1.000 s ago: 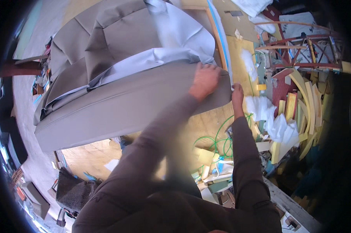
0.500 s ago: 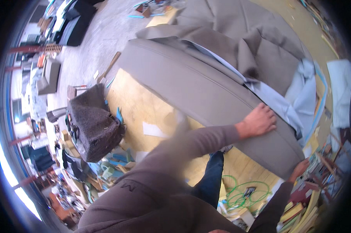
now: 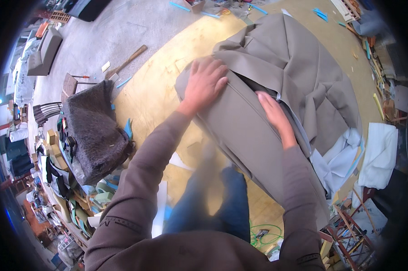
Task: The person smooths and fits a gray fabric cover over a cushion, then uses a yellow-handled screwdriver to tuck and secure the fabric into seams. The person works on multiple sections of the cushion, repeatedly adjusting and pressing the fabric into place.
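A long, padded grey-brown upholstered piece [image 3: 253, 140] with stitched seams lies across a wooden worktop. My left hand [image 3: 206, 83] rests on its far end, palm down with the fingers apart. Further right, my right hand [image 3: 274, 113] lies stretched out along the gap beside the padding, its fingertips at the edge of the loose grey-brown cover [image 3: 308, 58]. That cover lies in folds over the right side of the piece. Its pale underside [image 3: 337, 165] shows near the right corner. Neither hand visibly grips anything.
A dark fuzzy blanket-like cover [image 3: 93, 131] drapes over something at left, beside a heap of foam scraps. A broom [image 3: 127, 61] lies on the floor. A green hose [image 3: 269, 232] coils near my legs. White batting [image 3: 379, 156] and wood strips stand at right.
My left hand has moved from the near part of the padded piece to its far end. My right hand has left the near right corner for the gap by the cover. The view has shifted.
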A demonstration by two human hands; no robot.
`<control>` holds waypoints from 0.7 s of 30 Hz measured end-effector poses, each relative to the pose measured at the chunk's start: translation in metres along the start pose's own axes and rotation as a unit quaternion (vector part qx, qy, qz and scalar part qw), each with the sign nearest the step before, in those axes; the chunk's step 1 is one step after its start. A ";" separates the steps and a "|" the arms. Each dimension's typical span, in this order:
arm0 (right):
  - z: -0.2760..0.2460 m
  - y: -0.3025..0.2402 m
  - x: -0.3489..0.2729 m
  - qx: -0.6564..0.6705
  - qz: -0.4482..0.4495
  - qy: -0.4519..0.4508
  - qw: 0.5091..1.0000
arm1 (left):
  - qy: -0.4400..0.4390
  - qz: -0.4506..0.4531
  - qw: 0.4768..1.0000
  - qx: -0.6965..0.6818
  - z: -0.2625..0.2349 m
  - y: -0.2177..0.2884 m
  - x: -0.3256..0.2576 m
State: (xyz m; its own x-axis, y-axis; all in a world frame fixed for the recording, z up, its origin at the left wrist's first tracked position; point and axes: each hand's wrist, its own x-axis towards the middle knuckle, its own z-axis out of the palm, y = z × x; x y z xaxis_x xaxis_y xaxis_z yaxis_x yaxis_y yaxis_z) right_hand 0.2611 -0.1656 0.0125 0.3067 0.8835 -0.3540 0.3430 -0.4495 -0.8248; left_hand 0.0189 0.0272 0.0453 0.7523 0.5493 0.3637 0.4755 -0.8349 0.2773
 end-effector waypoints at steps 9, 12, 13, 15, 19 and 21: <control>-0.044 -0.012 0.205 0.499 0.070 -0.113 0.857 | -0.146 -0.139 0.962 -0.182 -0.017 -0.037 0.042; -0.029 -0.008 0.229 0.488 0.163 0.029 0.857 | -0.177 -0.224 0.888 -0.360 -0.003 -0.079 0.066; -0.018 -0.008 0.235 0.444 0.172 0.023 0.879 | -0.186 -0.232 0.895 -0.331 0.006 -0.089 0.069; -0.005 -0.008 0.241 0.295 0.163 -0.018 0.941 | -0.181 -0.229 0.912 -0.287 0.026 -0.105 0.075; -0.006 -0.019 0.228 0.236 0.158 0.013 0.959 | -0.266 -0.223 0.900 -0.263 0.085 -0.131 0.096; -0.016 -0.029 0.201 0.242 0.169 -0.026 0.955 | -0.305 -0.141 0.914 -0.228 0.112 -0.142 0.108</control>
State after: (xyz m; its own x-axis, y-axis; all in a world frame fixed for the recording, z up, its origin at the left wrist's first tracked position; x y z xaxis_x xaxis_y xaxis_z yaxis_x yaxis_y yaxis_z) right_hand 0.3266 0.0233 -0.0278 0.2789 0.7091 -0.6477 -0.2231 -0.6081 -0.7618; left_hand 0.0831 0.2010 -0.0544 0.8093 0.5029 -0.3036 0.5550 -0.4853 0.6756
